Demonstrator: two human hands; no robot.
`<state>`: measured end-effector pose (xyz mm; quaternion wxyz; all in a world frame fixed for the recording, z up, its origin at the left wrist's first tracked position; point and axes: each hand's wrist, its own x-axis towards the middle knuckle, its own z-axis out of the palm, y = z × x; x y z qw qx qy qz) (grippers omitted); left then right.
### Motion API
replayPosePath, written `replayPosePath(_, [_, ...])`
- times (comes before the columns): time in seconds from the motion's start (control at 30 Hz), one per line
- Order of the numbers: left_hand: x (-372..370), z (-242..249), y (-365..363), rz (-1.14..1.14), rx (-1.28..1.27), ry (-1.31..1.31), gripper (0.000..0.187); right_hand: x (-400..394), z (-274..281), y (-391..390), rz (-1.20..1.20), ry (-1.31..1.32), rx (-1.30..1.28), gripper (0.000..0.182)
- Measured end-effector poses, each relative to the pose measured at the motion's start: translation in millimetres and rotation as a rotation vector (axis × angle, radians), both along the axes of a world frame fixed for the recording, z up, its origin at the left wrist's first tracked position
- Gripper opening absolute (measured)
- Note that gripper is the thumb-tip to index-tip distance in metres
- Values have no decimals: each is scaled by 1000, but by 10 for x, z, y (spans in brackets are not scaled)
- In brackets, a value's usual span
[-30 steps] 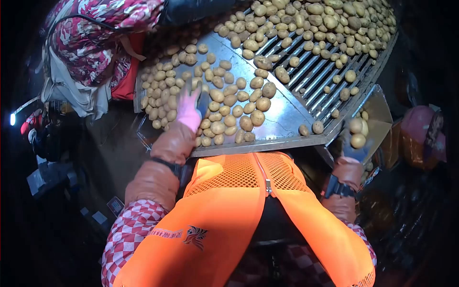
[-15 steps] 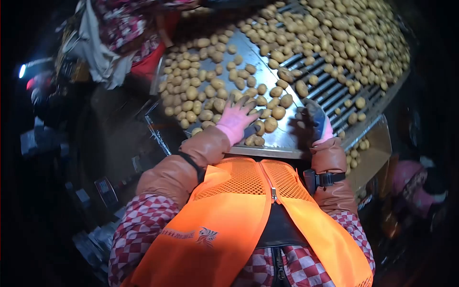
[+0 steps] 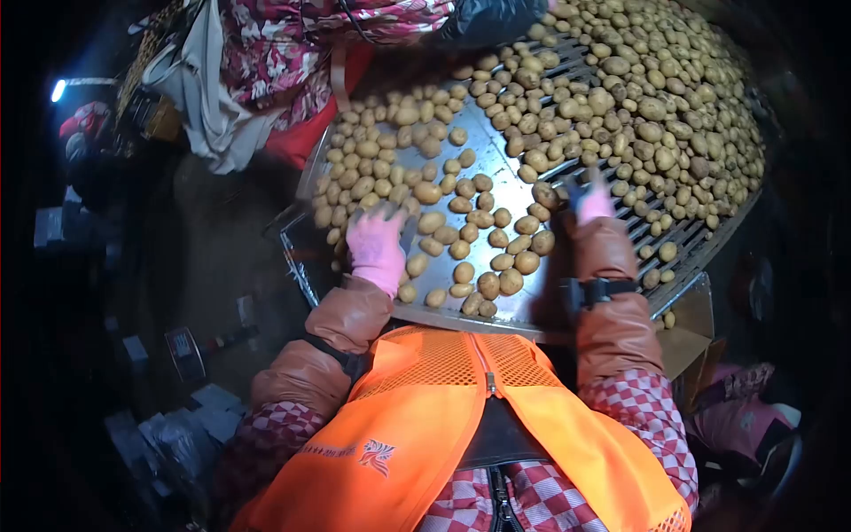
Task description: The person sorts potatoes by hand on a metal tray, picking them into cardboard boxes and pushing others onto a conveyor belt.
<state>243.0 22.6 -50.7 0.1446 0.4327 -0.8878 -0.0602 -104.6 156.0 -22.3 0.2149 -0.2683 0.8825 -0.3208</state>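
Note:
My left hand (image 3: 378, 246), in a pink glove with dark fingertips, rests against the left-hand potatoes (image 3: 362, 168) on a shiny metal tray (image 3: 490, 152). Its fingers and thumb are apart, and I see nothing gripped in them. Over the edge of the slatted grate (image 3: 636, 223), my right hand (image 3: 589, 197) is smeared by motion, close to a few potatoes. Whether it holds one is not visible. Several loose potatoes (image 3: 510, 281) lie on the tray between both hands.
A large heap of potatoes (image 3: 674, 115) covers the grate at the far right. Across the tray stands another person in a patterned jacket (image 3: 266, 62) with a dark sleeve (image 3: 492, 19). An open cardboard box (image 3: 690, 341) sits below the right edge.
My left hand has moved left, away from the middle potatoes toward the left-hand group. My right hand has reached farther forward over the grate. The other person's dark sleeve shows more.

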Motion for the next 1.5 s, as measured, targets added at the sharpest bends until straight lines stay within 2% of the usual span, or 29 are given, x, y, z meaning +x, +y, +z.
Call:
replayPosePath(0.07, [-209,-1,-322,-13,-67,-12,36,590,-1,-208,-15,-107,91,68])
replayPosePath(0.1, [-307,-21,-522,-18,-100,-17,41,927,39,-279,205,409,402,70])
replayPosePath(0.17, [-533,-234,-1019,85,43,2,51,1169,38,-360,577,145,442,65])
replayPosePath(0.23, [-910,-437,-1408,154,114,43,55,1257,-158,-264,815,106,234,62])
replayPosePath(0.27, [-1030,-503,-1524,192,150,61,57,1203,31,-375,722,-113,280,53])
replayPosePath(0.3, [-1287,-83,-1297,257,317,-117,61,1058,72,-464,590,-288,222,47])
replayPosePath(0.37, [-1467,-167,-1035,105,217,-101,61,604,17,-578,270,-554,-16,39])
replayPosePath(0.43, [-1352,-244,-752,-261,419,116,51,-19,-26,-828,129,-117,-78,47])
replayPosePath(0.5, [-1114,-200,-439,-461,73,-169,53,-673,-193,-1054,41,26,35,63])
replayPosePath(0.57, [-825,-115,-343,-525,136,-239,54,-1024,-397,-1211,40,427,124,76])
replayPosePath(0.6, [-658,-106,-324,-554,171,-274,55,-1060,-554,-1247,44,293,178,81])
replayPosePath(0.63, [-503,-126,-312,-530,184,-240,54,-600,-250,-1223,77,431,297,78])
replayPosePath(0.7, [-273,-160,-340,-476,190,-161,52,-130,-112,-1189,181,344,420,76])
replayPosePath(0.77, [-128,-231,-323,-341,191,-66,45,324,-88,-949,321,332,338,73])
replayPosePath(0.83, [-11,-321,-308,-271,157,-18,39,567,-244,-642,512,591,235,64])
replayPosePath(0.93, [49,-324,-213,-113,115,10,37,522,420,-719,637,-178,390,43])
replayPosePath(0.97, [35,-296,-198,-65,110,16,36,399,248,-807,576,-170,405,39])
replayPosePath(1.0, [-52,-266,-193,-78,73,74,34,243,152,-894,465,-161,236,36])
replayPosePath(1.03, [-160,-180,-177,-130,33,56,33,75,82,-1037,385,100,31,35])
replayPosePath(1.07, [-268,-139,-167,-235,96,100,33,-117,-25,-1275,258,185,30,37])
replayPosePath(1.13, [-451,-135,-144,-445,104,50,34,-409,-195,-1607,359,548,72,61])
replayPosePath(1.17, [-512,-148,-148,-551,53,-40,35,-270,-64,-1635,316,372,316,70])
replayPosePath(1.23, [-460,-235,-310,-472,125,-4,36,-355,-485,-1544,476,694,214,72])
replayPosePath(1.27, [-330,-400,-413,-384,162,37,36,-214,-224,-1513,594,605,326,68])
replayPosePath(1.3, [-216,-504,-504,-297,203,75,37,-234,-375,-1385,600,438,197,62])
replayPosePath(1.37, [-72,-439,-740,-135,242,122,37,166,20,-1389,505,277,407,53])
replayPosePath(1.4, [-86,-381,-850,-87,147,117,34,168,-186,-1255,562,311,313,50])
replayPosePath(1.47, [-192,-257,-1078,7,-43,124,29,440,-42,-1223,531,271,412,44])
replayPosePath(1.5, [-239,-221,-1260,-47,-28,-65,32,491,-8,-1185,531,256,458,44])
